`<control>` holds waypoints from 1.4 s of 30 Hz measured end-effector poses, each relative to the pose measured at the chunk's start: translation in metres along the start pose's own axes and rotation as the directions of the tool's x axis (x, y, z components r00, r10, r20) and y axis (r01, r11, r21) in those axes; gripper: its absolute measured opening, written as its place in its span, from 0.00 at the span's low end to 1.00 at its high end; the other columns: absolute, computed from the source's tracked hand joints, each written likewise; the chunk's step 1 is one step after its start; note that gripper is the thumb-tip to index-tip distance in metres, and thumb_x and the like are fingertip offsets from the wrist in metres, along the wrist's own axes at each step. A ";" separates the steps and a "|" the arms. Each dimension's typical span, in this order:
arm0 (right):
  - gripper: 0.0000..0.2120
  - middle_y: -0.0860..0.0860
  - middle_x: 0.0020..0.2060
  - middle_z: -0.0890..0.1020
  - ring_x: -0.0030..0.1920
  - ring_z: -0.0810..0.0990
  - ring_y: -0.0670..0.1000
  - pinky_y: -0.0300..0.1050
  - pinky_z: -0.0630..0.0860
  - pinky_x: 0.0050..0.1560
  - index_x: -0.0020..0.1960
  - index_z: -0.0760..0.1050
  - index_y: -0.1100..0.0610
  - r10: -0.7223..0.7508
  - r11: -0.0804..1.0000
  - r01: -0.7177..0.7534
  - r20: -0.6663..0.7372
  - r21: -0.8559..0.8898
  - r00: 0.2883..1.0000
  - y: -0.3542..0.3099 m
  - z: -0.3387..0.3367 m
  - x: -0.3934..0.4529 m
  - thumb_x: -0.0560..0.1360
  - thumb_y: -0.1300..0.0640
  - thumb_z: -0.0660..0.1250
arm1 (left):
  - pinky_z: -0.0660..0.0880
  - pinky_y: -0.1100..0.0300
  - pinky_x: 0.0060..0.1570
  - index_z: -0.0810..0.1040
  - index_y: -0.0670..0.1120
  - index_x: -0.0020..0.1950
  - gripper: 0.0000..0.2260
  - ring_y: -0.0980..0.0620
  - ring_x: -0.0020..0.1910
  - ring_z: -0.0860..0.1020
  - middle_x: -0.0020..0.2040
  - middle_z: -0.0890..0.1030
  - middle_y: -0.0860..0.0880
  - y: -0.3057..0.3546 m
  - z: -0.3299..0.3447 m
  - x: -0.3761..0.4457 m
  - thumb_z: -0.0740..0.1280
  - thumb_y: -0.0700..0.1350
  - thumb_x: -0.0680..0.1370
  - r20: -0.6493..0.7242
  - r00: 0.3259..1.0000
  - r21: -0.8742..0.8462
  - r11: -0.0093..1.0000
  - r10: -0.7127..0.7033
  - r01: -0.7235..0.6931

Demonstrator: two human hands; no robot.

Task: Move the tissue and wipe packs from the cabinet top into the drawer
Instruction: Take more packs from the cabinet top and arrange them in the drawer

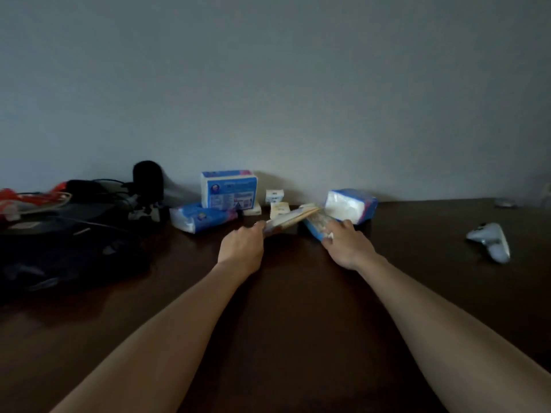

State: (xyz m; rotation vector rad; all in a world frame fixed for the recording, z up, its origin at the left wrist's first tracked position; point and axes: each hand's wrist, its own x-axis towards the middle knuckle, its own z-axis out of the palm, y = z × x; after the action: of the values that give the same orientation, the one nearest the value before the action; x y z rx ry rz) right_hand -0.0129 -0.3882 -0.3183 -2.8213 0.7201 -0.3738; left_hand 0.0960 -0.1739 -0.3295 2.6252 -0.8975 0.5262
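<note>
Here, both hands grip packs on the dark cabinet top [298,293].
The left hand [242,244] is closed on a flat pale pack [290,219], tilted up; the right hand [347,242] clasps a blue-edged pack [316,223] lying flat. Three blue tissue packs sit near the wall: one upright [229,189], one lying left [202,217], one right [350,206].

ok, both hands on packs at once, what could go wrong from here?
1. The left hand pinches the flat beige pack by one end only; it may sag or slip when lifted.
2. That pack's far end overlaps the clear-wrapped pack under the right hand; lifting one could drag the other.
3. Small white packs sit just behind and could get knocked.
</note>
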 end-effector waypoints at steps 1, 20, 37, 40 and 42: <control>0.18 0.57 0.66 0.69 0.60 0.76 0.67 0.56 0.73 0.56 0.69 0.69 0.51 -0.016 1.000 0.016 -0.024 0.009 1.000 -0.002 -0.005 -0.017 0.82 0.46 0.59 | 0.72 0.54 0.39 0.67 0.54 0.74 0.21 0.46 0.46 0.82 0.51 0.83 0.46 -0.003 -0.010 -0.015 0.63 0.46 0.81 -0.005 1.000 -0.004 1.000 -0.005 0.005; 0.07 0.49 0.36 0.81 0.34 0.78 0.50 0.44 0.73 0.30 0.53 0.70 0.47 -0.083 0.411 0.258 -0.246 0.874 0.966 -0.064 0.015 -0.423 0.82 0.44 0.60 | 0.75 0.54 0.60 0.65 0.44 0.78 0.24 0.46 0.71 0.72 0.73 0.73 0.47 0.010 -0.116 -0.441 0.61 0.41 0.82 -0.413 0.908 -0.254 0.947 0.075 -0.194; 0.20 0.52 0.41 0.85 0.33 0.83 0.50 0.44 0.78 0.33 0.62 0.76 0.53 0.050 0.569 -0.643 0.759 0.513 0.650 -0.010 0.272 -0.509 0.74 0.46 0.68 | 0.74 0.58 0.30 0.74 0.42 0.72 0.19 0.44 0.45 0.84 0.58 0.84 0.44 -0.110 0.050 -0.635 0.67 0.42 0.81 0.072 0.869 -0.092 0.864 -0.490 0.495; 0.11 0.53 0.30 0.84 0.29 0.82 0.50 0.43 0.76 0.31 0.51 0.80 0.57 0.150 0.477 -0.735 0.779 0.482 0.608 -0.014 0.298 -0.504 0.75 0.50 0.68 | 0.80 0.54 0.37 0.72 0.43 0.73 0.18 0.44 0.49 0.84 0.59 0.83 0.43 -0.111 0.055 -0.637 0.64 0.42 0.83 0.079 0.861 -0.160 0.846 -0.503 0.509; 0.11 0.55 0.31 0.83 0.29 0.81 0.51 0.44 0.75 0.30 0.50 0.81 0.59 0.238 0.400 -0.790 0.780 0.465 0.579 -0.004 0.310 -0.505 0.77 0.52 0.67 | 0.82 0.53 0.41 0.71 0.44 0.75 0.19 0.45 0.54 0.82 0.64 0.81 0.43 -0.111 0.059 -0.639 0.62 0.43 0.84 0.112 0.857 -0.189 0.836 -0.503 0.516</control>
State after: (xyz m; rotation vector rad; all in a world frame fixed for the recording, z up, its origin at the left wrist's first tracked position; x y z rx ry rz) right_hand -0.3492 -0.0946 -0.7082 -1.5084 0.9636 0.3052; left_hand -0.2894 0.2168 -0.6797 2.5377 -0.2149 0.1977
